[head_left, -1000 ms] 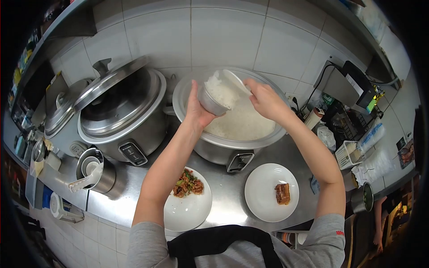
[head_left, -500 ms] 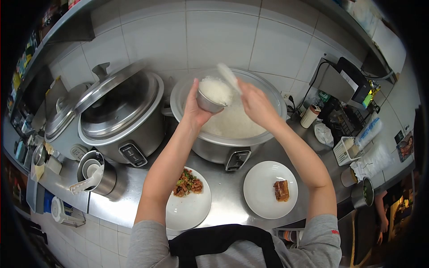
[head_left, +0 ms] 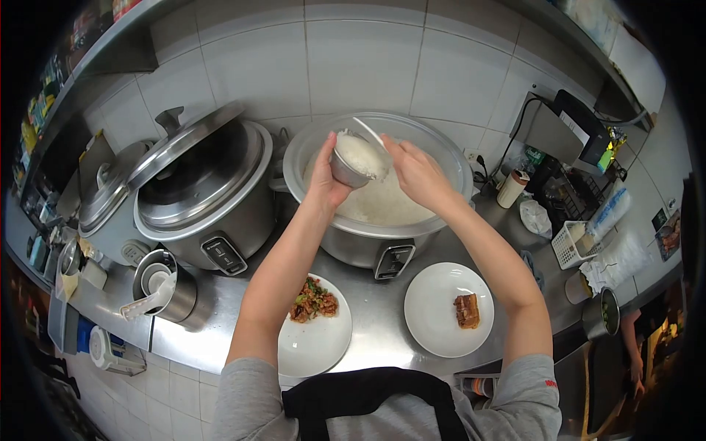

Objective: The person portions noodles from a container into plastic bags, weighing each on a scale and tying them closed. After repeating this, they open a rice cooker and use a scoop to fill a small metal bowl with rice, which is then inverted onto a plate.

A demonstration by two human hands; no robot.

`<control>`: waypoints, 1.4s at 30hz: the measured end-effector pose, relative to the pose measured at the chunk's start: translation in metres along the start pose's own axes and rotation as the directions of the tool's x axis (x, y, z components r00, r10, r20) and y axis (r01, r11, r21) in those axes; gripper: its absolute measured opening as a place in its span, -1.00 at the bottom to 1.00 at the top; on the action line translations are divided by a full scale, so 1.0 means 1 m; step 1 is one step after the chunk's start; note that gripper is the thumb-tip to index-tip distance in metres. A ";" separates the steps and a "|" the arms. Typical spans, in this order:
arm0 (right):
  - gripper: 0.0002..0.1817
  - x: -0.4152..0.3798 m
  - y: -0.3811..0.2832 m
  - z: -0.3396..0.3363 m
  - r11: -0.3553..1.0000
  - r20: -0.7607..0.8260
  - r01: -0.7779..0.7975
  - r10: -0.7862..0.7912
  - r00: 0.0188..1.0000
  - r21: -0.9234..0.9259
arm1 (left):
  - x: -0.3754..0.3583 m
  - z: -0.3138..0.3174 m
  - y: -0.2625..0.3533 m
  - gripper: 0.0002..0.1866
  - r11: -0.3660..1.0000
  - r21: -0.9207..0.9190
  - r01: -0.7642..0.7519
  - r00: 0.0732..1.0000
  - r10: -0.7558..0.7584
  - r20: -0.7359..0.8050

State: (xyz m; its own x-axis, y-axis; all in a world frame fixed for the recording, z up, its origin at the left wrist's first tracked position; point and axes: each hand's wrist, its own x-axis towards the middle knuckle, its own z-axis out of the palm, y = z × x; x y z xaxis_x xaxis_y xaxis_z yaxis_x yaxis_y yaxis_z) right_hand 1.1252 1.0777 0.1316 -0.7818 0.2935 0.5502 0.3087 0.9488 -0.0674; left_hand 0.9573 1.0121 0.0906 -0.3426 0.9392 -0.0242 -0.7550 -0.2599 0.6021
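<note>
**Rice bowl held over the open cooker**

A small round metal bowl [head_left: 351, 165], heaped with white rice, sits cupped in the left hand [head_left: 323, 176], fingers curled around its side. The right hand [head_left: 413, 169] grips a thin white paddle [head_left: 370, 134] touching the mound. Below lies the wide steel rice cooker [head_left: 382, 228].

The left hand [head_left: 326, 176] holds a small metal bowl [head_left: 348, 167] heaped with white rice over the big open rice cooker [head_left: 379, 187]. The right hand [head_left: 415, 171] holds a white rice paddle [head_left: 370, 134] against the rice. Two white plates [head_left: 314, 338] [head_left: 441, 312] with food sit on the counter below.
</note>
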 end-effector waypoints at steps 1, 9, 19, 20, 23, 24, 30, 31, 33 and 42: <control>-0.41 0.001 -0.004 0.001 0.998 0.051 -0.040 0.042 0.998 -0.040 | -0.001 0.002 0.000 -0.29 1.000 0.003 0.004 1.000 -0.004 0.002; -0.48 0.003 -0.003 0.000 0.981 -0.086 -0.104 0.119 0.989 0.163 | 0.006 0.005 0.003 -0.34 0.979 -0.142 -0.145 0.988 0.151 0.036; -0.53 -0.001 0.012 0.021 0.993 -0.169 0.115 -0.116 0.979 -0.015 | 0.009 -0.001 0.000 -0.38 0.970 0.039 -0.239 0.971 0.239 0.016; -0.53 0.003 0.012 0.011 0.993 -0.173 0.117 -0.117 0.978 -0.014 | 0.010 -0.004 0.002 -0.37 0.978 -0.005 -0.209 0.978 0.209 0.008; -0.50 0.007 0.004 -0.010 0.856 -0.161 -0.360 0.441 0.883 0.370 | 0.007 -0.002 0.004 -0.36 0.986 -0.109 -0.125 0.992 0.126 0.001; -0.52 0.004 -0.002 0.004 0.797 -0.123 -0.241 0.365 0.923 0.553 | 0.007 0.000 0.004 -0.35 0.985 -0.156 -0.071 0.997 0.073 0.007; -0.60 0.001 -0.031 0.036 0.757 -0.034 -0.212 0.294 0.955 0.619 | 0.004 0.006 0.005 -0.32 0.989 -0.052 -0.135 0.991 0.134 -0.027; -0.62 -0.001 -0.033 0.037 0.717 0.019 -0.265 0.331 0.943 0.644 | 0.004 0.003 0.007 -0.32 0.990 -0.053 -0.130 0.991 0.128 -0.030; -0.63 0.000 -0.030 0.042 0.724 -0.019 -0.221 0.308 0.951 0.654 | 0.009 -0.003 0.017 -0.53 0.992 0.023 -0.125 0.991 0.124 0.041; -0.63 0.021 -0.029 0.055 0.810 -0.187 -0.122 0.275 0.943 0.574 | 0.016 -0.005 0.016 -0.52 0.944 0.067 -0.322 0.946 0.323 0.003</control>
State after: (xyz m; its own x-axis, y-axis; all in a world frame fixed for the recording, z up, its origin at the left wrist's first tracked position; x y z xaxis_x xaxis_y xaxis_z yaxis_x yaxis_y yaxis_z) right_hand 1.0708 1.0630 0.0994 -0.5507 0.5158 0.6563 0.0347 0.7997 -0.5993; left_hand 0.9373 1.0217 0.0957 -0.5661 0.8057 0.1741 -0.5651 -0.5331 0.6297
